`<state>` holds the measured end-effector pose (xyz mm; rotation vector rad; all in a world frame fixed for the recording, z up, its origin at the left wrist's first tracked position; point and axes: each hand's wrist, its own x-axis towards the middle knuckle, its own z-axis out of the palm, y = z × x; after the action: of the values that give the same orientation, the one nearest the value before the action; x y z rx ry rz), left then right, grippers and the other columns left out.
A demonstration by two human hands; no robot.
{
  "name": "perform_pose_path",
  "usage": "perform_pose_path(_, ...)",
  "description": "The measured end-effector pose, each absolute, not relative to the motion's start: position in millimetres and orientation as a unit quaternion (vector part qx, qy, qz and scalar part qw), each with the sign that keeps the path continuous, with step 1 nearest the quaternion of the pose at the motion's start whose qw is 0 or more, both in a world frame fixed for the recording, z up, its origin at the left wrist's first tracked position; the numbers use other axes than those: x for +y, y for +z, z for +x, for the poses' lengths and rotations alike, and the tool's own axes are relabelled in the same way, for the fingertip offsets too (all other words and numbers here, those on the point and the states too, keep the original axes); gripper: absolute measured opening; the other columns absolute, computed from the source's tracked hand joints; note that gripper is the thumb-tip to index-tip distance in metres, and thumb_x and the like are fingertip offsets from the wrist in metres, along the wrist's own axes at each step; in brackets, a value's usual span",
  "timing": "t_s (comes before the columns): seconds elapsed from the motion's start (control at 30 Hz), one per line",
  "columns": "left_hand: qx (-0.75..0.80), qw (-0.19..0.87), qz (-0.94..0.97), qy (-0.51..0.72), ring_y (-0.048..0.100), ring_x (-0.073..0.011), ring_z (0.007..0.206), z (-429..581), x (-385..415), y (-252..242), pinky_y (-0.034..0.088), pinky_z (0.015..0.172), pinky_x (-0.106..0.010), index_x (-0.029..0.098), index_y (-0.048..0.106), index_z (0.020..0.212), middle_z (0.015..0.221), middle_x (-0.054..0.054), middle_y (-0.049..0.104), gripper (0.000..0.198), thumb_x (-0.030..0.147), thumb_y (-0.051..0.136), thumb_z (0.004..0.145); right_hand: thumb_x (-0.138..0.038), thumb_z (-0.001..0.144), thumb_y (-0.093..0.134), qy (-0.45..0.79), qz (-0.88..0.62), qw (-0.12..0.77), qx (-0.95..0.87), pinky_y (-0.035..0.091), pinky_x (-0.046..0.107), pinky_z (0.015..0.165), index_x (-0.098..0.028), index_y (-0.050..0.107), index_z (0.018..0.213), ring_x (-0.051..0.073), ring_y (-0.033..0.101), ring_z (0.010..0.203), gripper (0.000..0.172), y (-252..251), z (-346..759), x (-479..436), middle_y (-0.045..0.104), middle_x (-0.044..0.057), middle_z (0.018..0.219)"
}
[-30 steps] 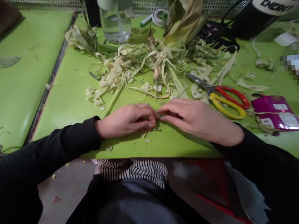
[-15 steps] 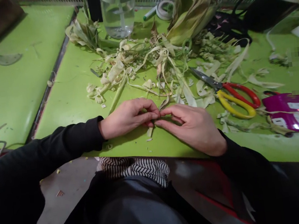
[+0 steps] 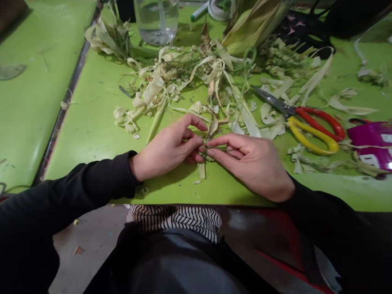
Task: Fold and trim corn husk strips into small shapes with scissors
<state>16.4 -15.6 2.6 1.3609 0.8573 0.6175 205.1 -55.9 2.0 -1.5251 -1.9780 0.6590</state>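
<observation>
Close to the table's front edge, my left hand [image 3: 170,150] and my right hand [image 3: 254,163] meet fingertip to fingertip. Between them is a thin strip of corn husk [image 3: 202,170], its pale lower end hanging below the fingers. Thumb and forefinger of my right hand pinch it. My left thumb presses it against the curled fingers, while the left forefinger is raised. The exact hold is partly hidden. Just beyond the hands lies a heap of torn corn husk [image 3: 154,89]. Scissors [image 3: 313,136] with red and yellow handles lie right of my right hand.
At the back stand a clear bottle of water [image 3: 158,21], a bundle of whole husks [image 3: 256,24], a tape roll [image 3: 220,7] and a marker [image 3: 199,11]. A purple packet [image 3: 381,144] lies at right, near a large dark bottle [image 3: 353,11]. A seam divides the green table [image 3: 86,145].
My left forefinger has lifted away from the thumb. The fingertips of both hands have shifted slightly on the husk strip, and more of its lower end shows. The view has moved a little.
</observation>
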Motion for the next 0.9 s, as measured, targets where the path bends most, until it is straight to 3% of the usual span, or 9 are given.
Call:
perform_pose_path(0.1,0.376,0.651,0.600,0.275,0.069,-0.0084,0.061,15.8,-15.3,2.0,0.058,0.060,-0.019,0.020,0.045,0.100,0.072,0.004,0.062,0.012,0.011,0.050,0.093,-0.034,0.089,0.063,0.239,-0.566,0.279,-0.738,0.035,0.027,0.048,-0.022,0.074,0.093,0.010,0.047,0.047,0.017,3.4,203.6,-59.8,0.054,-0.004,0.054)
perform_pose_path(0.23,0.372,0.645,0.611,0.269,0.070,-0.0090,0.064,14.4,-14.6,0.4,0.059,0.062,-0.021,0.020,0.045,0.102,0.073,0.003,0.063,0.012,0.014,0.051,0.094,-0.027,0.087,0.062,0.212,-0.548,0.262,-0.765,0.034,0.028,0.046,-0.022,0.071,0.097,0.010,0.038,0.041,0.014,8.2,204.2,-61.4,0.037,-0.008,0.046)
perform_pose_path(0.37,0.364,0.638,0.629,0.256,0.070,-0.0086,0.067,13.1,-13.4,-0.7,0.058,0.063,-0.020,0.020,0.044,0.103,0.078,0.002,0.065,0.011,0.017,0.050,0.095,-0.030,0.084,0.067,0.178,-0.539,0.250,-0.785,0.034,0.027,0.046,-0.018,0.064,0.105,0.009,0.035,0.040,0.025,9.9,207.5,-60.0,0.032,-0.011,0.049)
perform_pose_path(0.47,0.361,0.633,0.634,0.259,0.070,-0.0088,0.067,12.5,-13.0,-1.1,0.057,0.062,-0.020,0.020,0.044,0.103,0.078,0.001,0.065,0.010,0.017,0.050,0.095,-0.036,0.086,0.067,0.132,-0.533,0.260,-0.794,0.034,0.025,0.046,-0.019,0.063,0.104,0.009,0.038,0.040,0.026,7.3,207.6,-60.9,0.036,-0.010,0.048)
perform_pose_path(0.63,0.366,0.606,0.655,0.262,0.066,-0.0086,0.063,12.4,-13.9,0.2,0.054,0.061,-0.021,0.020,0.045,0.104,0.076,0.002,0.065,0.013,0.015,0.050,0.093,-0.048,0.088,0.066,0.058,-0.516,0.266,-0.812,0.032,0.027,0.046,-0.020,0.068,0.083,0.011,0.050,0.045,0.029,2.6,205.6,-61.9,0.053,-0.003,0.050)
perform_pose_path(0.9,0.372,0.584,0.680,0.239,0.068,-0.0113,0.073,10.3,-14.5,5.1,0.054,0.066,-0.023,0.014,0.053,0.105,0.082,-0.003,0.071,0.021,0.016,0.058,0.084,-0.030,0.091,0.064,0.134,-0.473,0.220,-0.843,0.036,0.027,0.047,-0.023,0.071,0.087,0.012,0.056,0.050,0.010,14.6,219.6,-56.5,0.062,-0.003,0.056)
